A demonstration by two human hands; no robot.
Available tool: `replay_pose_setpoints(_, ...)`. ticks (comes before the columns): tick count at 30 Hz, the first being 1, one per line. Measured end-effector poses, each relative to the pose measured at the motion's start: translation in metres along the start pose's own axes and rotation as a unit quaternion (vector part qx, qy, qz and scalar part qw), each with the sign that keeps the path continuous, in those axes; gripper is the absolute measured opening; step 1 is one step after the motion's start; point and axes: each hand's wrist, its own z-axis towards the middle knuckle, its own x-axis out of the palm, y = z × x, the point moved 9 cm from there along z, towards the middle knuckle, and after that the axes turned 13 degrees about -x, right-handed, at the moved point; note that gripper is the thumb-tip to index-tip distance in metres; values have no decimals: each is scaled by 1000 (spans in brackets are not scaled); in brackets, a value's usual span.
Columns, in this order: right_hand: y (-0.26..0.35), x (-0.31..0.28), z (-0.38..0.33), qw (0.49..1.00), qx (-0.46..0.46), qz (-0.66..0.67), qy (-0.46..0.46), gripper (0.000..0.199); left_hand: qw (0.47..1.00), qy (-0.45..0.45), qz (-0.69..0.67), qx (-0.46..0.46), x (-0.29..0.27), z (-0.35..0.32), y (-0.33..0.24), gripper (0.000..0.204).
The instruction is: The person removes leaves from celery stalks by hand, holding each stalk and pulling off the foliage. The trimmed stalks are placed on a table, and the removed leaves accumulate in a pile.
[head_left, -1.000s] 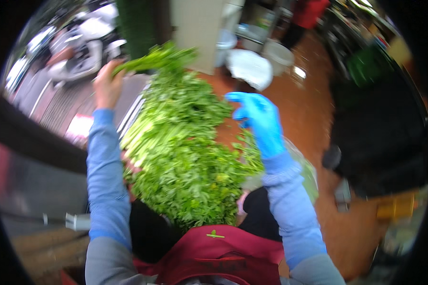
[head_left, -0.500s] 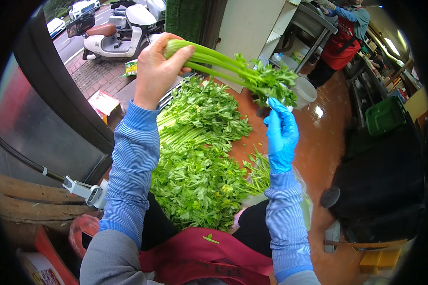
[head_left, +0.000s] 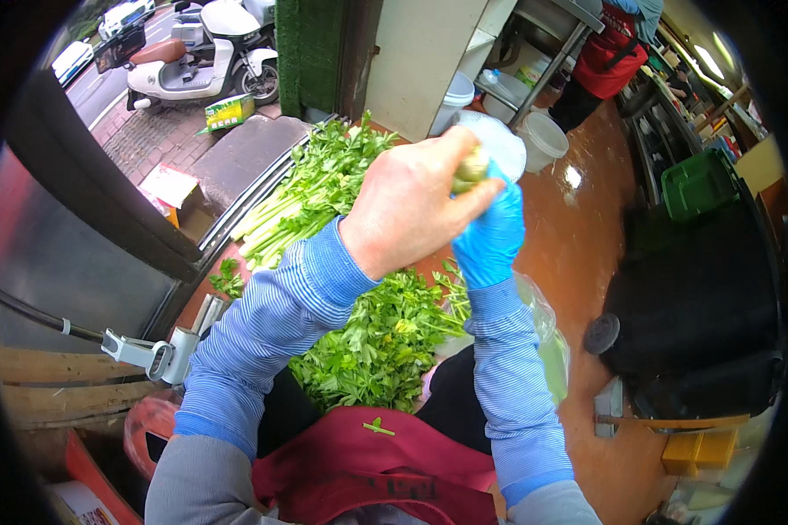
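My bare left hand [head_left: 407,206] is closed around a celery bunch, its pale cut base [head_left: 471,168] showing between thumb and fingers. Against it, my right hand [head_left: 495,234], in a blue glove, is closed on the same bunch; its fingers are partly hidden. The bunch's stalks and leaves are hidden behind my hands. Below my wrists, a heap of loose celery leaves [head_left: 368,350] lies between my knees. Beyond my left forearm, more celery bunches [head_left: 302,192] are laid in a pile, pale stalks toward the left.
A clear plastic bag [head_left: 547,341] sits beside my right forearm. White buckets [head_left: 541,140] stand ahead on the red-brown floor [head_left: 578,236], near a person in a red apron [head_left: 608,57]. A green crate [head_left: 696,185] is at right; a scooter [head_left: 201,52] stands outside.
My left hand has come down and right, turning the bunch so its base faces me. My right hand has moved slightly up and left to meet it. The view has shifted.
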Motion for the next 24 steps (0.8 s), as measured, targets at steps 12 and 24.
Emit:
replay_pose_setpoints(12, -31, -76, -7, 855, 204, 394, -267, 31, 992, 39, 76, 95, 50, 0, 29, 27)
replay_pose_setpoints(24, -37, -37, -21, 763, 303, 499, -277, 29, 987, 132, -52, -70, 77, -18, 61, 21)
